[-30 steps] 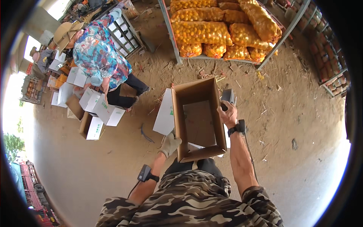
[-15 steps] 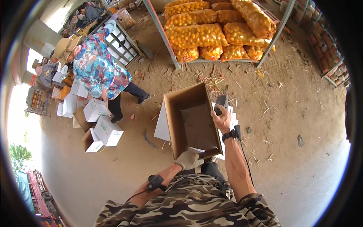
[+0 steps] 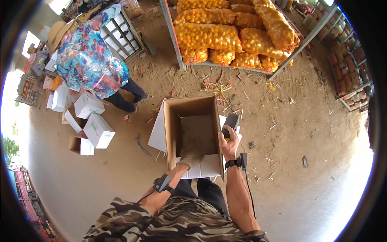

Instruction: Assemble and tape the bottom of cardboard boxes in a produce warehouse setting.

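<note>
An open-topped cardboard carton (image 3: pixel 172 133), brown inside with white outer panels, is in front of my legs. My left hand (image 3: pixel 192 158), in a work glove, reaches over its near end into the opening. Shadow and blur hide how those fingers are set. A white panel (image 3: pixel 203 167) shows at the carton's near end. My bare right hand (image 3: pixel 229 142) is at the carton's right side, closed around a dark grey, block-shaped tool (image 3: pixel 231 124) with a bit of yellow by the fingers. Strapped devices with cables sit on both wrists.
Several white cartons (image 3: pixel 96 131) lie at the left, near a person in a flowered top (image 3: pixel 88 60). Mesh sacks of orange fruit (image 3: pixel 207 36) fill a metal-framed rack ahead. Straw and scraps (image 3: pixel 217 86) litter the dirt floor. Stacked crates (image 3: pixel 346 72) stand far right.
My left hand has gone from the carton's near rim down into it. The carton now sits squarer, with a white panel showing at its near end. The person at left has shifted left.
</note>
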`<state>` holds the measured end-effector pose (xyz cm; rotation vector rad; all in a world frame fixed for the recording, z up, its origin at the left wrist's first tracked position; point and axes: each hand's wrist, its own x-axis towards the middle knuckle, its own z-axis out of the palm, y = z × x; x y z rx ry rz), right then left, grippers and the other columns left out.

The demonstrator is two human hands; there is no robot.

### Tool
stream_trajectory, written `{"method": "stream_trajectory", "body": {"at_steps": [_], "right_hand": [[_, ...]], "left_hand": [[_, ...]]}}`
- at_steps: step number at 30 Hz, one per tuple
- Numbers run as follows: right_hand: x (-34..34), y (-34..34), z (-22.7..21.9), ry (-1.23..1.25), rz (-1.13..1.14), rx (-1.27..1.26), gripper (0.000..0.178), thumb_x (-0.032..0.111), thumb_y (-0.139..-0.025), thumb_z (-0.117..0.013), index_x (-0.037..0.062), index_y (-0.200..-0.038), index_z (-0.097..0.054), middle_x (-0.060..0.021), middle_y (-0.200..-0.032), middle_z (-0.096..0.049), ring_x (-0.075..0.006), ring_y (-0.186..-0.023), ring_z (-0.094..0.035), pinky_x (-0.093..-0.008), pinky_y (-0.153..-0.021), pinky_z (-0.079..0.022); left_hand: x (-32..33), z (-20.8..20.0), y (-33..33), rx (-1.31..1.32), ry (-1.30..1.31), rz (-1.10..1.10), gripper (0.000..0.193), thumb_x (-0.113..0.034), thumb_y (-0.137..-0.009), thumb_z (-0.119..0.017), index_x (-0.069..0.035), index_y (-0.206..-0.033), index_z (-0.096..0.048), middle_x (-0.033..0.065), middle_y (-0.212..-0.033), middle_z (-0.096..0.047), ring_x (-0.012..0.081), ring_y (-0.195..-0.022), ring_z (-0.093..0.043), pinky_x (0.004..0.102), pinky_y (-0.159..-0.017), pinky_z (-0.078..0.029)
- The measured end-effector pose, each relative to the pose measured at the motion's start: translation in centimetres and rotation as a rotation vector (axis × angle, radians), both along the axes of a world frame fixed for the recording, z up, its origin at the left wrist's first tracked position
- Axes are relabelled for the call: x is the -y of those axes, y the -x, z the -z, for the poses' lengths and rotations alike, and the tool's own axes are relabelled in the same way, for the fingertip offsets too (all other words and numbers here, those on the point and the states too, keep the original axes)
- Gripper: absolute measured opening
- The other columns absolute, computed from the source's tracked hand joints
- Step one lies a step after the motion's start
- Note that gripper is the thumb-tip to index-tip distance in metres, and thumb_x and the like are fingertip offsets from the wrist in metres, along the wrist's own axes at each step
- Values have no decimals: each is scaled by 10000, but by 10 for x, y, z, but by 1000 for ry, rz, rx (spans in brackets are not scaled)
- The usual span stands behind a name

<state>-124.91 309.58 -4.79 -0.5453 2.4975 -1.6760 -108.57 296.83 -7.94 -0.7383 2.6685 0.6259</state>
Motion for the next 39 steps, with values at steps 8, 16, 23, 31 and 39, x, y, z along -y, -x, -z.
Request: {"method": "stream_trajectory", "body": {"at_steps": [8,16,23,31,39], "right_hand": [[36,3,4,-39,-43,-86,378,262,-874,-799,18,-1160,-763,-219,-953,-740,-368,-862,-722,-450,-839,-583],[38,-14,9,-151,-99,-226,381,216,-857,-802,50,-1199,-775,-252,-1056,-743,-409,-932,-726,-483,-867,-593],[79,-71,11,-580,-75,-335,407,288,-783,-846,186,-1165,-749,-217,-1020,-612,-468,-829,-667,-585,-723,-552],[111,-81,3,-601,-141,-241,470,347,-786,-806,149,-1208,-748,-232,-1039,-613,-447,-909,-656,-550,-803,-530],[91,-78,39,-674,-202,-365,339,234,-753,-742,106,-1067,-751,-242,-1037,-603,-425,-964,-617,-553,-793,-530]], "left_hand": [[168,-85,84,-653,529,-177,476,-353,-1011,-672,3,-1325,-638,208,-1276,-674,418,-1279,-585,552,-1127,-437],[126,-2,17,-303,166,-112,302,-328,-934,-737,-87,-1116,-743,163,-1128,-743,378,-1172,-677,495,-1046,-494],[146,-71,22,-845,-21,-56,429,-274,-990,-715,-14,-1331,-698,201,-1375,-717,432,-1228,-702,526,-1081,-546],[239,-18,2,-978,-522,-448,615,-428,-1150,-511,25,-1564,-544,229,-1579,-596,306,-1477,-557,408,-1237,-404],[180,11,62,-764,-527,-758,703,-601,-1131,-473,-13,-1487,-617,201,-1422,-696,319,-1377,-615,396,-1151,-447]]}}
